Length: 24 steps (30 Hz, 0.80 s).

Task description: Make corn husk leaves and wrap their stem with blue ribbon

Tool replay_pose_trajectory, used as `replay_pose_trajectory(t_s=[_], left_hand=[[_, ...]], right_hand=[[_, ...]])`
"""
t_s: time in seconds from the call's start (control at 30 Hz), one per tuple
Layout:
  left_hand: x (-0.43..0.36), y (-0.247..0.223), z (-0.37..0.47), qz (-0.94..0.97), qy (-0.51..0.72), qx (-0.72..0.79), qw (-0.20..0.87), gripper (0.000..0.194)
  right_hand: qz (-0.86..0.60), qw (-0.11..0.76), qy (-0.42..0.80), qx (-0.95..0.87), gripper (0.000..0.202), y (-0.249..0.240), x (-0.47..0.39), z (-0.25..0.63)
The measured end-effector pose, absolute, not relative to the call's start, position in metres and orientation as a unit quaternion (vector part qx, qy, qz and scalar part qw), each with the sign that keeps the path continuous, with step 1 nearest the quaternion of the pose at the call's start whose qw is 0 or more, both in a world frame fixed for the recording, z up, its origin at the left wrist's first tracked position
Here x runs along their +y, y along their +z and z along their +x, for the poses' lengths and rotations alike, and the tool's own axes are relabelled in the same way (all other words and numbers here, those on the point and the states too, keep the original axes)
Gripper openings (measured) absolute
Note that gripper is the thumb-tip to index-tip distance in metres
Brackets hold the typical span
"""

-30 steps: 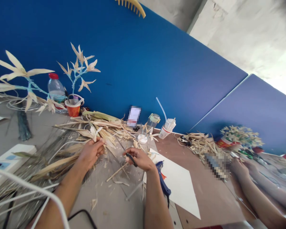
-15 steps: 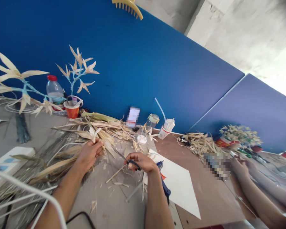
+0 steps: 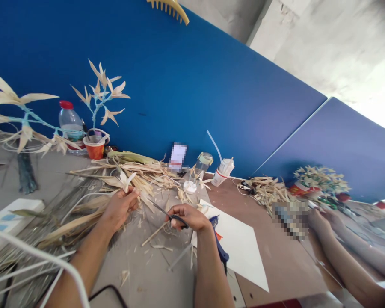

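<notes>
My left hand (image 3: pixel 124 204) pinches the base of a pale husk flower (image 3: pixel 127 180), whose petals stick up above the fingers. Closed round the dark handles of a pair of scissors (image 3: pixel 162 210) is my right hand (image 3: pixel 184 217); the blades point up and left toward my left hand. Small husk scraps lie on the table below both hands. Beside my right wrist, a blue glue gun (image 3: pixel 223 252) rests on a white sheet (image 3: pixel 248 252). Dry husks (image 3: pixel 141 173) are heaped behind my left hand.
A red cup (image 3: pixel 95 149) with a husk-flower branch and a red-capped bottle (image 3: pixel 69 122) stand back left. A power strip (image 3: pixel 16 218) and white cables lie at left. A clear jar (image 3: pixel 203 164) and white cup (image 3: pixel 223 173) stand mid-back. Another person's hands (image 3: pixel 324 220) are at right.
The camera view has shifted slightly, moving the background a little to the left. Both hands keep nearly the same pose and grip.
</notes>
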State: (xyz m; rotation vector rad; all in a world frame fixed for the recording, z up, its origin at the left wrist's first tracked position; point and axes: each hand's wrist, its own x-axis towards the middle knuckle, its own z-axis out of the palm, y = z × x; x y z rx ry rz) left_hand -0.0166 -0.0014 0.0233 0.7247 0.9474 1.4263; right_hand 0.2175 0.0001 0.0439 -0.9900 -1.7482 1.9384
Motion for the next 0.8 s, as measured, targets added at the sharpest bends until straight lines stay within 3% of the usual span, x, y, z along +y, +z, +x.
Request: replay_pose_trajectory(t_s=[0.8], left_hand=[[-0.007, 0.029, -0.017, 0.353, 0.58, 0.382, 0.626, 0.029]], right_hand=[[-0.321, 0.164, 0.698, -0.619, 0.053, 0.042, 0.0, 0.217]])
